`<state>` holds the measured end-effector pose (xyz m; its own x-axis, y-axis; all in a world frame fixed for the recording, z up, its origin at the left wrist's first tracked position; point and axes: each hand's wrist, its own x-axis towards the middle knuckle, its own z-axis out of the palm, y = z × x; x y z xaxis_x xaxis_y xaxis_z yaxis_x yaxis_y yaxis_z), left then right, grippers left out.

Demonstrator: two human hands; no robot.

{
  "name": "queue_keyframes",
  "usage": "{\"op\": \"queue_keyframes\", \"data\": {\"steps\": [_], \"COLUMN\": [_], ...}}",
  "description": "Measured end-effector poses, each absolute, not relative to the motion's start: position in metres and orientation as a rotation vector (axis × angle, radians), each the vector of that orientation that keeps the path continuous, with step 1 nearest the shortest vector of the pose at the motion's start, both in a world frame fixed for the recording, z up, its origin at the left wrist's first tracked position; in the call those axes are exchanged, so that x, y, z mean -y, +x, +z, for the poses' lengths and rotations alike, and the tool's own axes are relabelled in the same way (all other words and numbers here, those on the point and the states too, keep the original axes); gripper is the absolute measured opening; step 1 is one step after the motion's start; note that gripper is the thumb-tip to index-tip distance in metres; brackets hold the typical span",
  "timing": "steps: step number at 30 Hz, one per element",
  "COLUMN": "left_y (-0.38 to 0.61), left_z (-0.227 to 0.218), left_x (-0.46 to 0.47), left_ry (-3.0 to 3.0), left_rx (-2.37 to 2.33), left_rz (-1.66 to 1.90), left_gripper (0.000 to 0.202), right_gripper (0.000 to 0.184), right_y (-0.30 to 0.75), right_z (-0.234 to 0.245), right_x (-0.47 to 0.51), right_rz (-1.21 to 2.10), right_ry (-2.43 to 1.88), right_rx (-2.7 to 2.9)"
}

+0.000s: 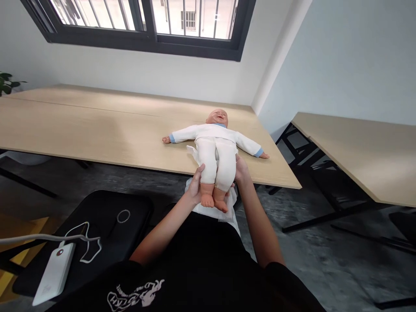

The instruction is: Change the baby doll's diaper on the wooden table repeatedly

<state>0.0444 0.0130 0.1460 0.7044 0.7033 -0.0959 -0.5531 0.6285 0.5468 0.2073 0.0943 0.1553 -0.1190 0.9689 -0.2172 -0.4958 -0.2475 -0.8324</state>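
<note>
table (97,134) bears a doll (212,132), hands (195,187) at its legs (208,162)

Power bank (55,273) on black chair (126,240)

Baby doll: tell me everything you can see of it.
The baby doll lies on its back on the table, arms spread, legs reaching past the edge. Its head, hands and bare feet look like smooth plastic; the white top and trousers look like fabric, with blue collar and cuffs. The left hand grips one leg; the right hand touches the other.
</note>
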Motion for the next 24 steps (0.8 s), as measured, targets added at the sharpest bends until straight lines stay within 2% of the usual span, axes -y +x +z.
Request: {"op": "queue_keyframes", "data": {"steps": [3,6,10,14,16,20,24], "left_y": [0.040,0.032,0.016,-0.001,-0.007,-0.012,-0.007], "left_z": [0.142,0.142,0.150,0.161,0.164,0.159,0.144], "left_x": [-0.011,-0.007,-0.009,-0.032,-0.051,-0.091,-0.122], "left_ry": [0.465,0.520,0.871,1.601,1.893,1.967,1.798], "left_rx": [-0.417,-0.521,-0.862,-1.447,-1.627,-1.704,-1.538], "left_rz": [0.872,0.930,1.025,1.182,1.148,0.963,1.108], "left_gripper": [0.051,0.039,0.034,0.040,0.034,0.030,0.023], "right_gripper": [0.046,0.038,0.035,0.021,0.017,0.016,0.026], "right_y": [0.209,0.213,0.218,0.218,0.217,0.219,0.222], "right_z": [0.161,0.160,0.158,0.155,0.154,0.152,0.152], "right_x": [-0.083,-0.073,-0.073,-0.085,-0.090,-0.092,-0.090], "right_rz": [1.717,1.670,1.627,1.423,1.327,1.361,1.471], "right_ry": [-0.809,-0.769,-0.799,-0.893,-0.925,-0.830,-0.741], "right_rx": [0.589,0.552,0.564,0.598,0.601,0.580,0.558]}}
